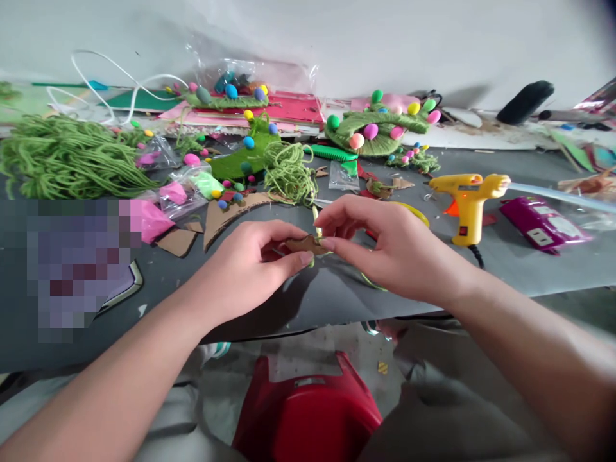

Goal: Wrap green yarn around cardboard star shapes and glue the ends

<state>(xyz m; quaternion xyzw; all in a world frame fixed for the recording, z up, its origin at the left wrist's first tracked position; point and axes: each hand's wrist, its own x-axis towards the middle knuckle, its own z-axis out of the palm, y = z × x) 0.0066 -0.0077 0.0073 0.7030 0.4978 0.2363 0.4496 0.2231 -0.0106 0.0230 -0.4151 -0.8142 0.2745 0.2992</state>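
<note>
Between my two hands, above the near edge of the grey table, is a small piece of brown cardboard (304, 244). My left hand (262, 260) pinches its left end between thumb and fingers. At its right end, the thumb and fingertips of my right hand (375, 240) close on the cardboard. A bit of green yarn shows just under the piece, and a strand of green yarn (370, 280) hangs below my right hand. Behind the fingertips lies a loose tangle of green yarn (291, 172). The far side of the cardboard is hidden by my fingers.
A yellow glue gun (466, 205) stands at the right, beside a purple power strip (543, 223). At the left lie a big green yarn bundle (67, 157), cut cardboard (231, 215) and pink packets (151, 221). Yarn-wrapped shapes with coloured balls (375, 131) sit behind. A red stool (308, 410) is below.
</note>
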